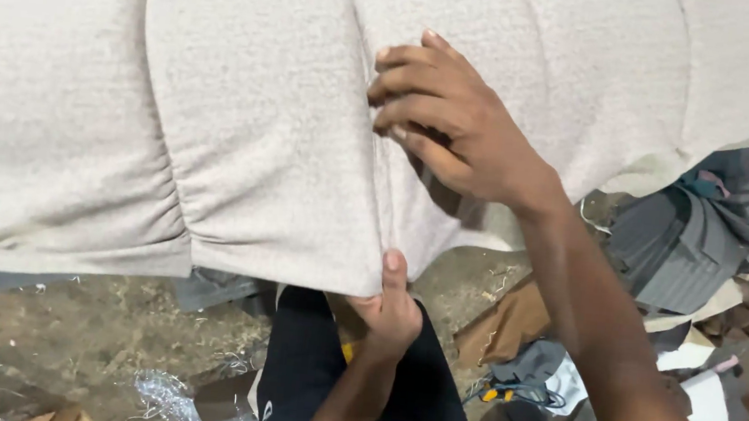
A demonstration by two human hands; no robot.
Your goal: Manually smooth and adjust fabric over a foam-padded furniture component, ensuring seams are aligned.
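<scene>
A large padded cushion piece covered in beige fabric [218, 122], with stitched vertical channels, fills the upper part of the head view. My right hand [448, 117] rests on top of it, fingertips pressed into a seam between two padded sections. My left hand [388, 308] grips the lower edge of the fabric from underneath, thumb up against the cloth right below the same seam. My legs in black trousers [322, 379] show below.
The dirty floor [60, 336] is littered with scraps: grey fabric pieces [691, 250] at the right, brown cardboard [500, 328], white paper bits [704, 398], crumpled clear plastic [168, 401] at the bottom left, and a tool with yellow parts [503, 394].
</scene>
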